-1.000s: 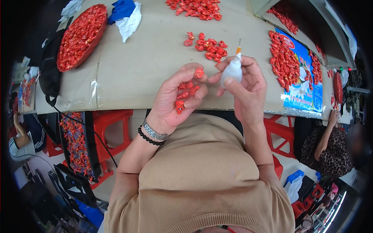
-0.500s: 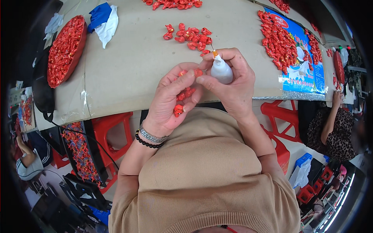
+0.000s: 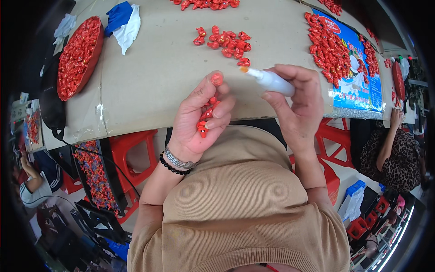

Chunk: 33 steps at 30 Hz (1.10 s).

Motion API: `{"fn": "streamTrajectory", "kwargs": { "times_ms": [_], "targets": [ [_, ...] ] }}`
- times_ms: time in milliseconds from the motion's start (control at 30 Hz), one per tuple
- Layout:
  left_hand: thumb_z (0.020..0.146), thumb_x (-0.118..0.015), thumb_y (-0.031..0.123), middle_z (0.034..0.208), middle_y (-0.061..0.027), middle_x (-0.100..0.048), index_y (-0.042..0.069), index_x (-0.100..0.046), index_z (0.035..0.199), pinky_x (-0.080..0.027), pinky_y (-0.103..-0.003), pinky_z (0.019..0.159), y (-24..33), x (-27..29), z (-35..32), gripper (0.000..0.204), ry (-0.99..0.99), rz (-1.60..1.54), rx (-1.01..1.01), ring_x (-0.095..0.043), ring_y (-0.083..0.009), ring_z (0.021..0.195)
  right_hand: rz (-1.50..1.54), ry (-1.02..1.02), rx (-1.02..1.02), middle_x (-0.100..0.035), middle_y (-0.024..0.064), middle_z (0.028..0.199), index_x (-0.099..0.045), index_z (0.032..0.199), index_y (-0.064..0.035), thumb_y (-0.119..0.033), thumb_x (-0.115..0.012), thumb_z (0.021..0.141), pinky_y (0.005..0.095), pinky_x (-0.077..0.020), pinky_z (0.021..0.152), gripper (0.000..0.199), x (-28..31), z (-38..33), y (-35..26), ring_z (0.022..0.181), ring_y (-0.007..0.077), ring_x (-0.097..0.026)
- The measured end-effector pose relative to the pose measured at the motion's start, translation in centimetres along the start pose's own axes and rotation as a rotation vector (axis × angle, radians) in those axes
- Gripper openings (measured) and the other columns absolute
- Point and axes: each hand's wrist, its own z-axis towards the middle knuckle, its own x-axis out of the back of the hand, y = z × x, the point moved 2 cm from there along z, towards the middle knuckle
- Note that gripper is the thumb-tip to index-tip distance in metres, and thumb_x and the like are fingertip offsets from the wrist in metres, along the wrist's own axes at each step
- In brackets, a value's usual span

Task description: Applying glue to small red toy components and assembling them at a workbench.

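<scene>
Red plastic pieces [image 3: 212,100] are cradled in the left hand [image 3: 195,114]; at its two o'clock, a squeeze bottle [image 3: 276,84] is grasped by the right hand [image 3: 300,109]. Pieces could be spilled by loosened curling.

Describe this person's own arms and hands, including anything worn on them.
The left hand and the right hand are both ungloved. Around the left wrist sit a silver-coloured linked band and, on the elbow side of it, a black beaded bracelet. The right wrist shows nothing worn. The forearms are uncovered; the tan knit sleeves are short.
</scene>
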Motion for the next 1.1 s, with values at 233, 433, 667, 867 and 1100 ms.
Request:
{"fn": "streamTrajectory", "kwargs": {
  "times_ms": [233, 433, 667, 867, 1100],
  "targets": [
    [0.097, -0.050, 0.016, 0.093, -0.0021, -0.059, 0.009, -0.056, 0.110, -0.034, -0.020, 0.042, -0.18, -0.36, 0.34, 0.016, -0.005, -0.091, 0.053, -0.042, -0.0115, 0.063, -0.209, 0.019, 0.364, -0.067, 0.0184, 0.099, -0.060, 0.099, 0.0037, 0.008, -0.077, 0.068, 0.0325, -0.0539, 0.079, 0.035, 1.13, 0.30, -0.53, 0.094, 0.0255, -0.065],
    [0.097, -0.051, 0.017, 0.089, -0.0005, -0.055, 0.009, -0.057, 0.109, -0.034, -0.020, 0.041, -0.33, -0.66, 0.47, 0.016, 0.018, -0.111, 0.045, -0.041, -0.0116, 0.064, -0.340, -0.014, 0.384, -0.069, 0.0151, 0.097, -0.065, 0.098, 0.0021, 0.008, -0.078, 0.065, 0.0318, -0.0549, 0.073, 0.036, 0.92, 0.23, -1.13, 0.090, 0.0250, -0.065],
    [0.098, -0.050, 0.017, 0.090, -0.0016, -0.056, 0.007, -0.058, 0.109, -0.035, -0.020, 0.042, -0.27, -0.70, 0.65, 0.018, 0.012, -0.102, 0.033, -0.043, -0.0118, 0.064, -0.385, -0.013, 0.404, -0.069, 0.0143, 0.095, -0.065, 0.097, 0.0020, 0.006, -0.079, 0.064, 0.0303, -0.0555, 0.068, 0.036, 0.78, 0.40, -1.03, 0.087, 0.0245, -0.066],
    [0.099, -0.049, 0.019, 0.092, -0.0034, -0.060, 0.006, -0.058, 0.109, -0.035, -0.020, 0.042, -0.27, -0.75, 0.76, 0.019, 0.019, -0.084, 0.024, -0.043, -0.0117, 0.064, -0.393, -0.005, 0.424, -0.069, 0.0141, 0.094, -0.066, 0.097, 0.0019, 0.006, -0.079, 0.063, 0.0307, -0.0552, 0.068, 0.036, 0.61, 0.51, -0.96, 0.085, 0.0245, -0.066],
    [0.098, -0.050, 0.017, 0.094, -0.0034, -0.061, 0.008, -0.058, 0.110, -0.035, -0.019, 0.042, -0.37, -0.53, 0.84, 0.017, -0.002, -0.081, 0.040, -0.044, -0.0116, 0.064, -0.380, 0.045, 0.440, -0.067, 0.0118, 0.088, -0.066, 0.092, 0.0002, 0.009, -0.074, 0.060, 0.0308, -0.0507, 0.064, 0.034, 0.49, 0.53, -1.06, 0.076, 0.0248, -0.063]
  ]
}}
